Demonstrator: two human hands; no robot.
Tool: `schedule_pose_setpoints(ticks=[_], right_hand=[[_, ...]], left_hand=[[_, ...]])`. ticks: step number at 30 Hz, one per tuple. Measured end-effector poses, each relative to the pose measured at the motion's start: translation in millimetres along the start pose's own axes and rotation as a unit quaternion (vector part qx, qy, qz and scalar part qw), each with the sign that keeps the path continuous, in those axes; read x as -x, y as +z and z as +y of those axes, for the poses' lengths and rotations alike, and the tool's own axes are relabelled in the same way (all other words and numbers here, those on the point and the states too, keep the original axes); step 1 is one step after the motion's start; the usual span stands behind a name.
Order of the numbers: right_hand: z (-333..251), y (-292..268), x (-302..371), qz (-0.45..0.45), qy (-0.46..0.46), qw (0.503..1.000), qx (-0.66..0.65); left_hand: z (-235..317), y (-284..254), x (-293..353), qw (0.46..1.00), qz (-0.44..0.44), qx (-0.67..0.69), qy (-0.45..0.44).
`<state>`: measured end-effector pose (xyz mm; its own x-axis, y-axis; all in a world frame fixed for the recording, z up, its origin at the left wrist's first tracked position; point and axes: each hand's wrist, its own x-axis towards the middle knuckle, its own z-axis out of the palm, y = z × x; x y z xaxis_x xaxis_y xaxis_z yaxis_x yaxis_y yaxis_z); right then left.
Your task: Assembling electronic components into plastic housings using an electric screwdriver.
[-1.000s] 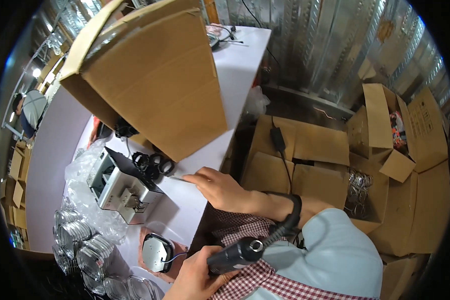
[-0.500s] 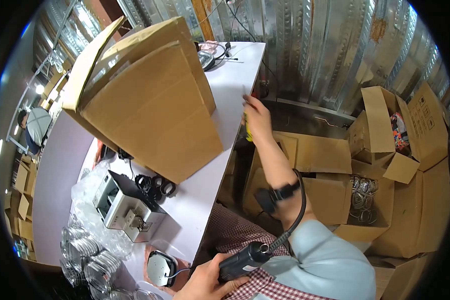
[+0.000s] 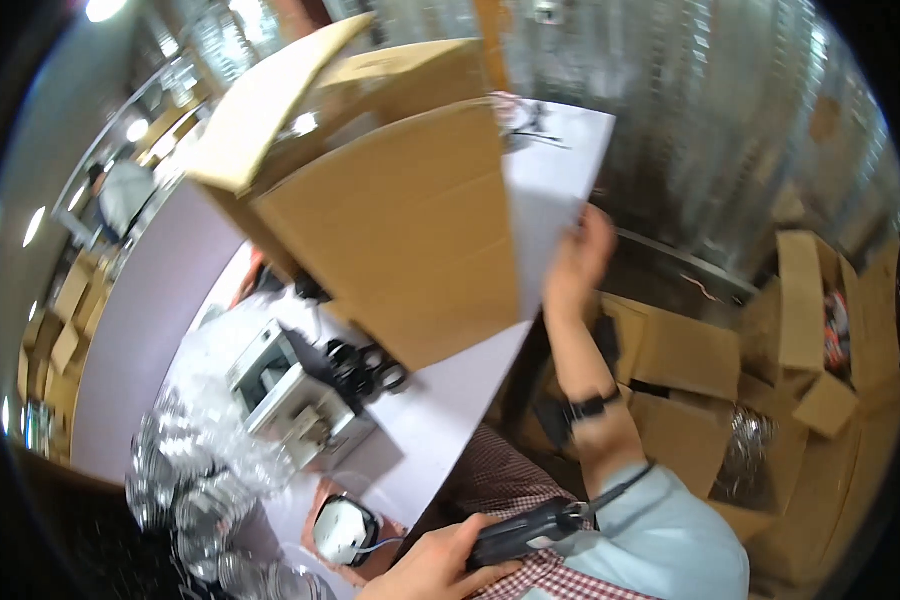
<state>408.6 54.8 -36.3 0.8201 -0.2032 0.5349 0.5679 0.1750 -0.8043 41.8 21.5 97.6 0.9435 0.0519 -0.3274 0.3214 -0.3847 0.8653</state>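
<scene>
My left hand (image 3: 435, 562), at the lower edge, is closed round the body of a black corded electric tool (image 3: 520, 535). Its cord runs past my right upper arm. Just left of that hand, a round white part with a black rim (image 3: 340, 530) and a thin wire lies on a pinkish pad. My right hand (image 3: 582, 255) reaches out to the table's right edge, beside the large cardboard box (image 3: 400, 230). Its fingers are smeared by motion, and whether it holds anything is hidden. A black strap device (image 3: 590, 405) sits on my right forearm.
On the white table (image 3: 450, 415) stand a grey metal fixture (image 3: 305, 405), black rings (image 3: 365, 370), clear plastic wrap (image 3: 210, 400) and stacked shiny metal rings (image 3: 205, 520). Open cartons (image 3: 695, 350) fill the floor at right, by a corrugated metal wall (image 3: 710, 140). Another person (image 3: 125, 200) is far left.
The view has shifted, so the scene sits further right and lower. The yellow-handled tool seen in my right hand earlier no longer shows. My left hand keeps its hold on the black tool.
</scene>
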Motion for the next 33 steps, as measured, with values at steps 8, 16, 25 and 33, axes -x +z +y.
schedule_pose_setpoints(ticks=[8, 16, 25, 33], right_hand=[[-127, 17, 136, -0.25, -0.251, 0.933, 0.058], [-108, 71, 114, -0.165, -0.181, 0.965, 0.092], [-84, 10, 65, -0.321, -0.09, 0.943, -0.014], [-118, -3, 93, -0.207, -0.275, 0.937, 0.056]], left_hand=[[-33, 18, 5, 0.993, 0.022, -0.008, 0.114], [-34, 11, 37, 0.997, 0.055, 0.021, 0.051], [-55, 23, 29, 0.987, 0.05, 0.056, 0.14], [-54, 12, 32, 0.99, 0.035, 0.058, 0.127]])
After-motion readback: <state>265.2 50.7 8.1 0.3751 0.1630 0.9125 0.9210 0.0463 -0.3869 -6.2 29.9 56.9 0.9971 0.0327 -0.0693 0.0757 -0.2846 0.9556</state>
